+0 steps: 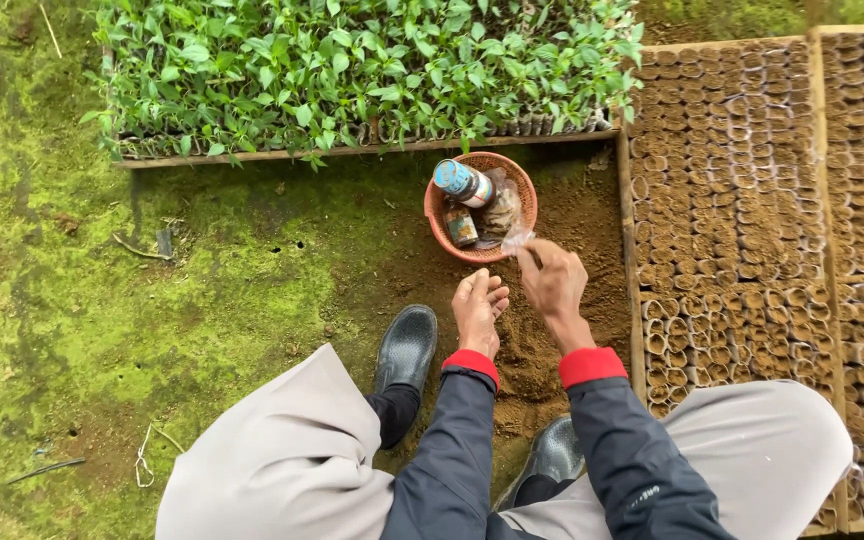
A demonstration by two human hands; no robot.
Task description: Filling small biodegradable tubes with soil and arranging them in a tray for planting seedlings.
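My left hand (478,310) is held palm up with its fingers together and slightly cupped, just below a small orange basket (436,218). Whether anything lies in the palm is too small to tell. My right hand (552,282) hovers beside it, fingers pinched on the corner of a clear plastic bag (505,215) that lies in the basket. The basket also holds a can with a blue lid (462,182) and a small dark bottle (460,227). Both hands are over bare brown soil (572,205).
A wooden tray of green seedlings (352,70) stands behind the basket. Wooden frames packed with several small soil-filled pots (732,200) run along the right. Mossy ground (102,300) spreads to the left. My black shoes (407,345) and grey trousers (282,470) are below.
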